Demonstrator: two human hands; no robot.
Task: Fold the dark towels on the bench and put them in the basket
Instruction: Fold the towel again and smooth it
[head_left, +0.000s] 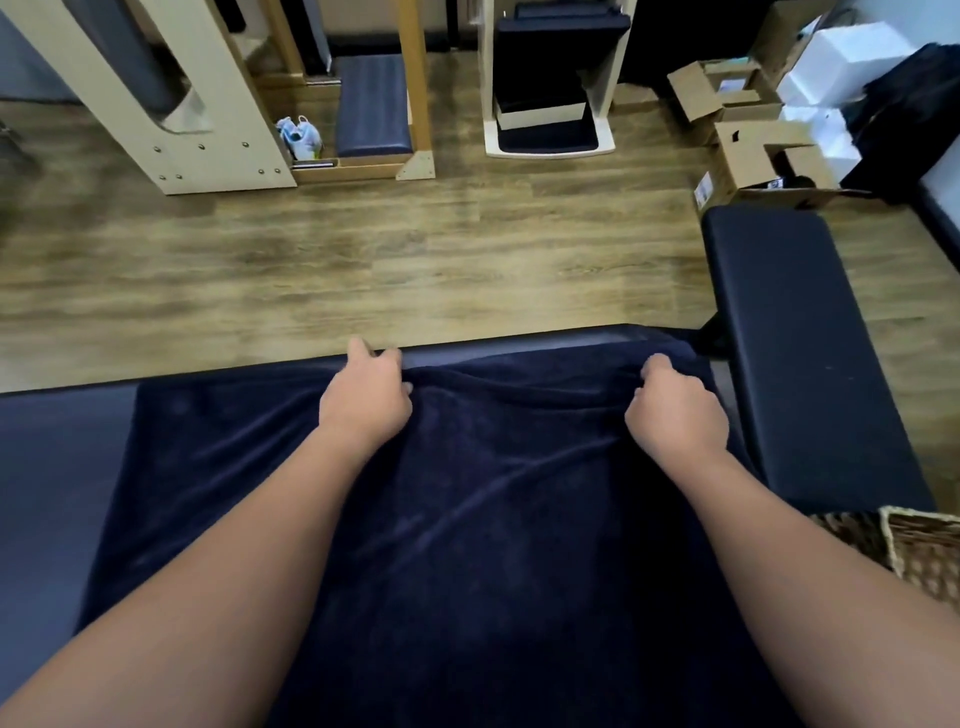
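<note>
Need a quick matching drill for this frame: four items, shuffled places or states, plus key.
Items:
1. dark towel
2. left hand
3. basket
4. cardboard boxes

Places or states:
A. on the floor, far right
B. spread over the bench
C. bottom right corner, beside the black pad
D. grips the towel's far edge

Pairs: 1-B, 2-D, 3-C, 4-A

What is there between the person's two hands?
In the head view, only the rumpled far edge of the dark navy towel, which the left hand and right hand both grip.
</note>
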